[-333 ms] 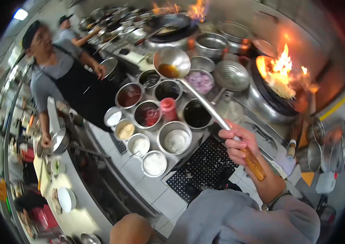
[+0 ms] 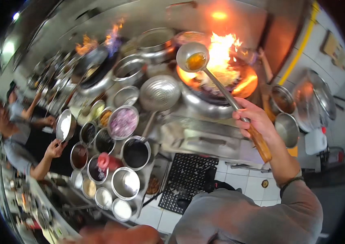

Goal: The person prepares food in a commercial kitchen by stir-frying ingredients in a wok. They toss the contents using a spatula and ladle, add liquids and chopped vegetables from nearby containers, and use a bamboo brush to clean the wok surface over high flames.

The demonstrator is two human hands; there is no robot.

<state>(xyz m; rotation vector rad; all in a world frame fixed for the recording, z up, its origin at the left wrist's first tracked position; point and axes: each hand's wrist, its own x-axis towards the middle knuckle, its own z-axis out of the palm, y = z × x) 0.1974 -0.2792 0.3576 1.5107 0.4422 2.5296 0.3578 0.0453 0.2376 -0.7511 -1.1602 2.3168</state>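
Head view: the right hand [image 2: 256,121] is closed round a long-handled steel ladle [image 2: 223,89], fingers wrapped where the metal shaft meets the wooden grip. The ladle's long axis runs aslant, from the butt of the grip, beside the wrist and nearer the body, to the bowl, away from the body and to the left of the hand. Its bowl faces up and holds an amber liquid. Beyond the hand, a flaming wok [image 2: 203,97] sits on its burner, the ladle's bowl overlapping its left side in this view; the height between them cannot be told. Well left of the hand lies a ridged strainer [image 2: 160,92], its handle toward the body, then a bowl of chopped purple onion [image 2: 123,122]. Closer to the body on that side stand a pot of dark sauce [image 2: 136,153] and a red squeeze bottle [image 2: 107,162]. Just right of the hand is a steel pot [image 2: 287,128]. Blurred skin of the left arm [image 2: 119,235] shows low down; whether the left hand is open or closed cannot be told.
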